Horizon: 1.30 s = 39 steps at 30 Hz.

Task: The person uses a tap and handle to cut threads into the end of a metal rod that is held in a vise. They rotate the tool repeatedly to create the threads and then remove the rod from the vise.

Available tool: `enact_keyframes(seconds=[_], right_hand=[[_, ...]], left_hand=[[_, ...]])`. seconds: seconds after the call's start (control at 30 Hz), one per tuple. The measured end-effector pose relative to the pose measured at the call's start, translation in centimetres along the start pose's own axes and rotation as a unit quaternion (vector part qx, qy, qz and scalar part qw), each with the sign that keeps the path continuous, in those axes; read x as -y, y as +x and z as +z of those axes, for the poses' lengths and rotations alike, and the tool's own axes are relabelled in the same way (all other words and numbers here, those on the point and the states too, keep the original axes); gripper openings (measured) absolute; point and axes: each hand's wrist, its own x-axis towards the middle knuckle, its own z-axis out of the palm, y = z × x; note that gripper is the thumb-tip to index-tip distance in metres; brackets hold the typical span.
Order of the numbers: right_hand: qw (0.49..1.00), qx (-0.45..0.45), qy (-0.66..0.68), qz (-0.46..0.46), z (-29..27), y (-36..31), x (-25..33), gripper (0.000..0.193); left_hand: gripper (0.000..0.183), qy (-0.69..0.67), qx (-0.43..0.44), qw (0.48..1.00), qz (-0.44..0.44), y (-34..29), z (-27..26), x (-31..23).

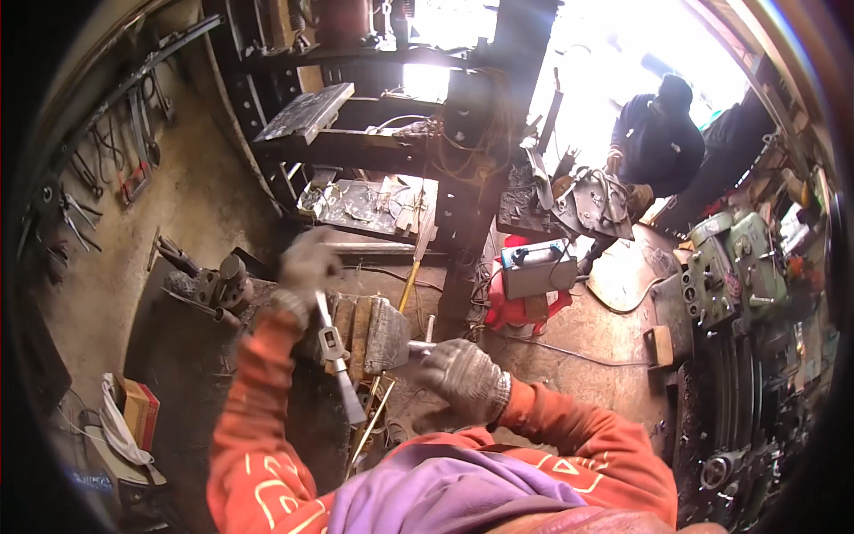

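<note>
A bench vise (385, 336) with a worn grey jaw stands in front of me. My right hand (464, 378), in a knitted work glove, is closed at the vise handle (431, 327), whose upper end sticks up past the fingers. Left of the jaws lies a steel tap wrench (331, 342) with a square window in its middle and a long tapering arm toward me. My left hand (308, 265), also gloved, is by the wrench's far end. Motion smears its fingers, so its grip on anything cannot be made out. What the jaws clamp is unclear.
A yellow-handled tool (409, 285) leans beyond the vise. Metal parts (233, 280) lie on the bench at left; pliers (78, 218) hang on the wall. A red stool (525, 307) carries a grey box. A green machine (734, 262) stands at right. Another person (660, 142) works at far right.
</note>
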Motion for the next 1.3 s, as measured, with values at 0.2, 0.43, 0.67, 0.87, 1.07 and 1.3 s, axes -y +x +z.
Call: enact_keyframes(seconds=[0.2,0.43,0.67,0.87,1.07,1.3], right_hand=[[0.914,0.101,0.154,0.361,5.0,0.6,-1.4,0.077],[0.909,-0.049,0.127,0.393,6.6,0.8,-2.1,0.090],[0.940,-0.070,0.028,0.333,8.8,1.4,-5.2,0.036],[0.914,-0.182,0.182,0.315,11.0,1.7,-5.4,0.064],[0.936,-0.149,0.133,0.289,9.3,2.0,-5.2,0.083],[0.939,-0.176,0.129,0.265,9.3,1.9,-4.6,0.080]], left_hand=[[0.036,0.401,0.432,0.798,0.125,2.3,11.3,-6.1],[0.019,0.372,0.279,0.873,0.150,-13.8,5.2,-13.5],[0.054,0.305,-0.067,0.919,0.242,-15.8,6.1,-9.2],[0.051,0.186,-0.199,0.938,0.212,-17.1,7.4,-4.0],[0.049,0.064,-0.190,0.976,0.085,-19.5,5.7,-2.8],[0.052,0.034,-0.326,0.942,0.071,-18.0,5.3,-2.9]])
